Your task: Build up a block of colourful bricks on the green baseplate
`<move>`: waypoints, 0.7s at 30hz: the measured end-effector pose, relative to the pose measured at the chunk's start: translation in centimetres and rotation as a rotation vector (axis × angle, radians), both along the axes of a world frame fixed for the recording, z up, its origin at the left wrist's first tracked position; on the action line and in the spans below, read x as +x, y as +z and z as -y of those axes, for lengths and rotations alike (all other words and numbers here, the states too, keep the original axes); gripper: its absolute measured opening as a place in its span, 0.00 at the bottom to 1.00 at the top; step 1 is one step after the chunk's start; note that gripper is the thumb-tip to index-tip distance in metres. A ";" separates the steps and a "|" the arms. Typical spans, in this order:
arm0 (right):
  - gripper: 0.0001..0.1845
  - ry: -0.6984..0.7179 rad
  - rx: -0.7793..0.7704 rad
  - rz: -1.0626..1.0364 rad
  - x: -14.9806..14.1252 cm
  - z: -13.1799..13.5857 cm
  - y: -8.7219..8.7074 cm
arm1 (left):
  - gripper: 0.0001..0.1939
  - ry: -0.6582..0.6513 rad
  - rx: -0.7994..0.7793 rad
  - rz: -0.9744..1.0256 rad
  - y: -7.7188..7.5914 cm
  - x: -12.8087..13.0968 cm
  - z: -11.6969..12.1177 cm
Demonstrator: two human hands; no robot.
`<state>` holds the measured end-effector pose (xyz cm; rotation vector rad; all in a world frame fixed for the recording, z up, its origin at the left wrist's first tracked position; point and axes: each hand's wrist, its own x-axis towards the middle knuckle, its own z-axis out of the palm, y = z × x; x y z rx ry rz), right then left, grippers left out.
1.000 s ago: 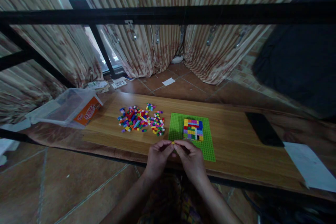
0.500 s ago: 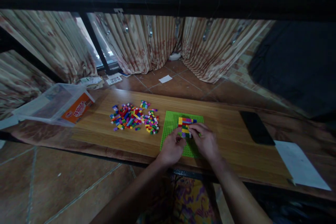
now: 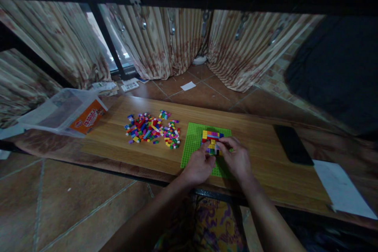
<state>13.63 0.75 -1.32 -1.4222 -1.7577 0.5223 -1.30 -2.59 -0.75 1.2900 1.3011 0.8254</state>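
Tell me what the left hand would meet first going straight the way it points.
Likely the brick build on the green baseplate; the left hand appears at its left side, though contact is unclear.

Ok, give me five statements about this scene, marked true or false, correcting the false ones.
The left hand and right hand are at the multicoloured block of plastic bricks. True.
That block is on a flat green studded baseplate. True.
The loose multicoloured bricks are right of the baseplate. False: the loose bricks are left of it.
A clear plastic bin bears an orange label. True.
The flat black rectangular object is under the left hand. False: that object lies right of both hands.
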 end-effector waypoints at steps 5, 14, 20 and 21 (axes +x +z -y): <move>0.18 -0.192 0.003 -0.014 0.2 0.4 -1.0 | 0.30 0.001 0.008 -0.005 -0.3 0.2 0.1; 0.24 -0.424 -0.031 -0.053 -2.0 -0.1 -2.4 | 0.29 -0.015 0.039 -0.065 -0.3 0.4 -0.2; 0.27 -0.494 -0.085 -0.133 -2.5 -0.2 -2.8 | 0.29 -0.027 0.098 -0.116 -0.8 0.4 -0.2; 0.27 -0.504 -0.098 -0.149 -2.6 -0.2 -2.9 | 0.29 -0.031 0.103 -0.122 -0.8 0.5 -0.2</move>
